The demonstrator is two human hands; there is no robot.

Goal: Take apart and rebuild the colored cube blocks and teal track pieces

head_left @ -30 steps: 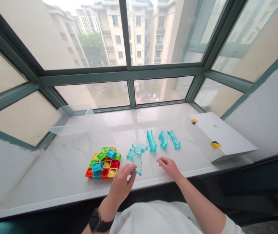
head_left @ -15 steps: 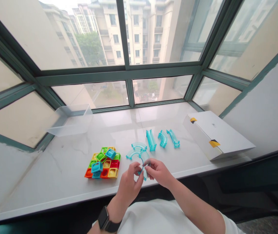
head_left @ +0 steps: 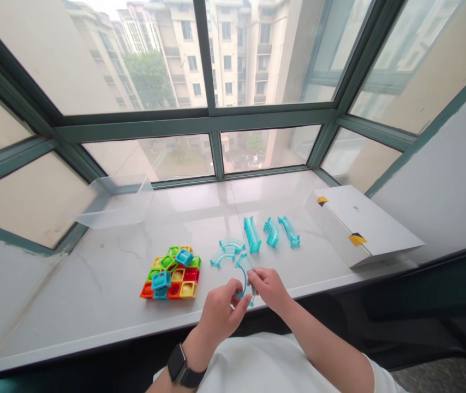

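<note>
Close to the sill's front edge, my left hand point(head_left: 223, 307) and my right hand point(head_left: 269, 288) grip a clear teal curved track piece point(head_left: 243, 262) between them. Left thumb and fingers pinch its lower end; the right fingertips press on its other side, where a small greyish bit shows that I cannot make out. Just beyond lie two curved teal track pieces point(head_left: 232, 244), close together. Farther right rest a straight track piece point(head_left: 252, 234), an S-shaped piece point(head_left: 272, 232) and a slimmer piece point(head_left: 289, 231). Left of my hands, coloured square blocks point(head_left: 175, 274) are piled in rows.
A clear plastic bin point(head_left: 114, 210) stands at the back left of the white sill point(head_left: 106, 278). On the right sits a white box point(head_left: 366, 224) with yellow-and-black tabs. Green-framed windows point(head_left: 192, 128) close off the back.
Both hands have shifted slightly right with the curved track piece, which has turned a little between them. The pieces lying on the sill have stayed put.
</note>
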